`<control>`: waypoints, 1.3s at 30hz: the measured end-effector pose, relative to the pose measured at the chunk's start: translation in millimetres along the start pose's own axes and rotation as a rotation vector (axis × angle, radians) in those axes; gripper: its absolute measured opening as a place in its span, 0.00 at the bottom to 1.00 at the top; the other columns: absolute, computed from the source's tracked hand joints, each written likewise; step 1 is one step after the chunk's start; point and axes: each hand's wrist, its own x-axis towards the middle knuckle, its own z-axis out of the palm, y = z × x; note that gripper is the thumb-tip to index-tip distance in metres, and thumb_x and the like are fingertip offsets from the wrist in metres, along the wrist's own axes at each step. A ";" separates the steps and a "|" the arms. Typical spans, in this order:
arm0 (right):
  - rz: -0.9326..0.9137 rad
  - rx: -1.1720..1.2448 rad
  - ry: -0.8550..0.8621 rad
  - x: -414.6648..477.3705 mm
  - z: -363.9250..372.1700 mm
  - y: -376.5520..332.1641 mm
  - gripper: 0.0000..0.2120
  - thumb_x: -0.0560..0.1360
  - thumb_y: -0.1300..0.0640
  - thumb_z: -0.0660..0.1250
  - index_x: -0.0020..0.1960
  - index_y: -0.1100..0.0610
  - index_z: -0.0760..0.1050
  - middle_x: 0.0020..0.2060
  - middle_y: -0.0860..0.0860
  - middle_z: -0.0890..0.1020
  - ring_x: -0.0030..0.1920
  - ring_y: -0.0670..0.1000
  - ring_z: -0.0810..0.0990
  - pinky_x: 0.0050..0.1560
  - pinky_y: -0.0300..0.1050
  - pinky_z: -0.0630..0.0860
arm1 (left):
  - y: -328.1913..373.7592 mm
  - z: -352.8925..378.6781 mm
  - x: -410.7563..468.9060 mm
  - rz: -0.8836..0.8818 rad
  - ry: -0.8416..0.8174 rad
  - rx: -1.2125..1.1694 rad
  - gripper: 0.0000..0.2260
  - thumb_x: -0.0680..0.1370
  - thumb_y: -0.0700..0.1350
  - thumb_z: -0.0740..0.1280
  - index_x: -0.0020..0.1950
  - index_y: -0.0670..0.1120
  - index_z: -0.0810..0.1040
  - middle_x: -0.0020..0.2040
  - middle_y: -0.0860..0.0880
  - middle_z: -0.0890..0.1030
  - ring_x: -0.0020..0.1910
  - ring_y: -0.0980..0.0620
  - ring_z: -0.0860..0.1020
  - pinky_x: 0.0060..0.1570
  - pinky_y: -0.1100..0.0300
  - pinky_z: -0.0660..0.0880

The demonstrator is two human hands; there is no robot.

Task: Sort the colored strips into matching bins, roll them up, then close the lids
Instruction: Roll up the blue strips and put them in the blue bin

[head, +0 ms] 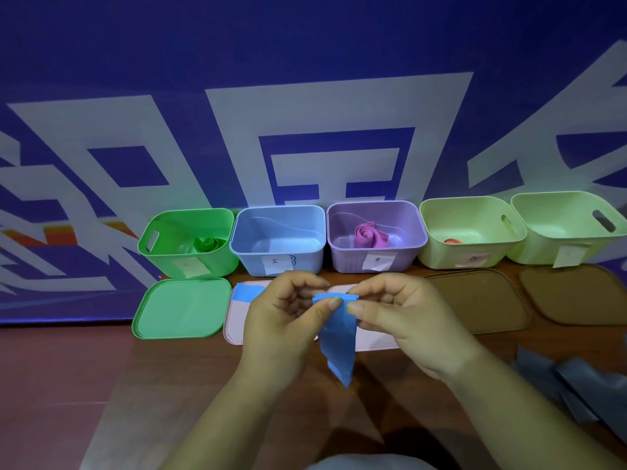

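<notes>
A blue strip [337,340] hangs between my hands above the table, its top end folded over. My left hand [285,317] pinches that top end with thumb and fingers. My right hand [400,317] pinches it from the right side. Behind stand the open bins in a row: a green bin [159,252] with a green roll [206,244], a blue bin [244,252], a purple bin [342,256] with a pink-purple roll [368,236], a pale green bin [437,252] with something red [451,241], and another pale green bin [529,245].
Lids lie in front of the bins: a green lid [181,308], a pinkish lid [234,320] with a blue piece [246,291] on it, and two brown lids [488,300] [576,293]. Grey-blue strips [570,385] lie at the right table edge. A blue banner backs the bins.
</notes>
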 end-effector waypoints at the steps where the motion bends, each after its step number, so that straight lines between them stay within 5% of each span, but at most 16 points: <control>1: 0.009 -0.012 0.017 2.4 2.3 1.6 0.09 0.71 0.66 0.73 0.40 0.52 0.84 0.38 0.51 0.86 0.40 0.46 0.83 0.44 0.42 0.80 | -1.2 -2.9 0.8 -0.011 -0.012 0.007 0.11 0.69 0.40 0.75 0.44 0.55 0.82 0.39 0.52 0.84 0.39 0.52 0.81 0.41 0.60 0.79; 9: 0.118 -0.034 0.022 27.7 33.8 20.7 0.05 0.73 0.63 0.72 0.43 0.55 0.84 0.39 0.58 0.85 0.39 0.51 0.82 0.45 0.48 0.80 | -20.8 -39.8 4.1 -0.181 0.045 -0.061 0.10 0.72 0.30 0.72 0.41 0.46 0.84 0.36 0.51 0.84 0.37 0.58 0.80 0.39 0.68 0.76; 19: 0.248 -0.215 0.029 95.7 75.2 78.6 0.05 0.72 0.62 0.74 0.44 0.53 0.84 0.38 0.52 0.86 0.40 0.49 0.83 0.45 0.44 0.78 | -69.1 -118.8 19.1 -0.316 0.188 -0.014 0.09 0.71 0.31 0.74 0.39 0.45 0.84 0.38 0.48 0.85 0.38 0.55 0.81 0.44 0.59 0.76; 25: 0.282 -0.515 0.023 147.7 95.9 125.7 0.05 0.70 0.53 0.75 0.45 0.47 0.83 0.41 0.44 0.86 0.44 0.44 0.84 0.48 0.42 0.79 | -101.9 -164.1 37.4 -0.398 0.228 0.017 0.10 0.72 0.32 0.73 0.37 0.46 0.84 0.37 0.49 0.85 0.38 0.54 0.80 0.44 0.55 0.76; 32: 0.118 -0.823 -0.178 229.4 158.5 153.3 0.10 0.75 0.53 0.72 0.56 0.49 0.81 0.52 0.43 0.81 0.52 0.45 0.80 0.51 0.36 0.70 | -133.0 -211.5 68.2 -0.455 0.275 0.028 0.12 0.73 0.32 0.72 0.36 0.48 0.84 0.36 0.51 0.84 0.37 0.55 0.79 0.40 0.63 0.76; 39: -0.031 -1.086 -0.302 296.0 200.1 204.1 0.19 0.77 0.59 0.66 0.68 0.55 0.75 0.65 0.54 0.76 0.63 0.57 0.76 0.64 0.48 0.72 | -160.6 -246.5 88.5 -0.511 0.302 0.065 0.02 0.73 0.31 0.72 0.42 0.36 0.82 0.34 0.51 0.83 0.35 0.58 0.79 0.37 0.66 0.76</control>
